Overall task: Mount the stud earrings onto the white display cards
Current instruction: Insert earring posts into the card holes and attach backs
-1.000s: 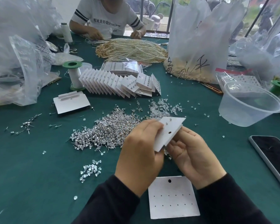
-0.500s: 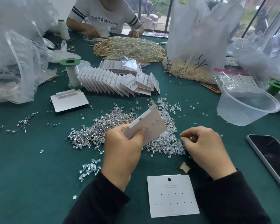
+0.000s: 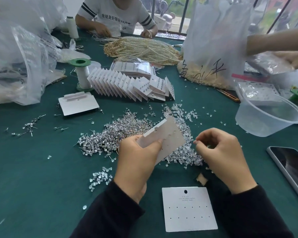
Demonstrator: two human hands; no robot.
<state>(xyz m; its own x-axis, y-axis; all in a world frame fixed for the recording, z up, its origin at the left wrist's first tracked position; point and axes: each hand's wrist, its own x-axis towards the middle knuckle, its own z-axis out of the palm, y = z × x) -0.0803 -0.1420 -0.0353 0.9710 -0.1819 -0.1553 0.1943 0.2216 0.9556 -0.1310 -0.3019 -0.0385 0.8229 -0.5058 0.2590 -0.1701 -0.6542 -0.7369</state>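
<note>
The left hand grips a white card by its lower corner, thumb pressed on its face, holding it tilted above the pile of stud earrings on the green table. The right hand is curled beside the card with fingertips pinched together near the card's right edge; whether anything sits between them is too small to tell. Under both hands lies a heap of clear earring backs, touching the stud pile. A second, blank card with two rows of holes lies flat near the table's front edge, between the sleeves. Farther back a fanned row of filled cards leans against each other, near a green-topped spool. A clear plastic bowl and a phone sit to the right.
</note>
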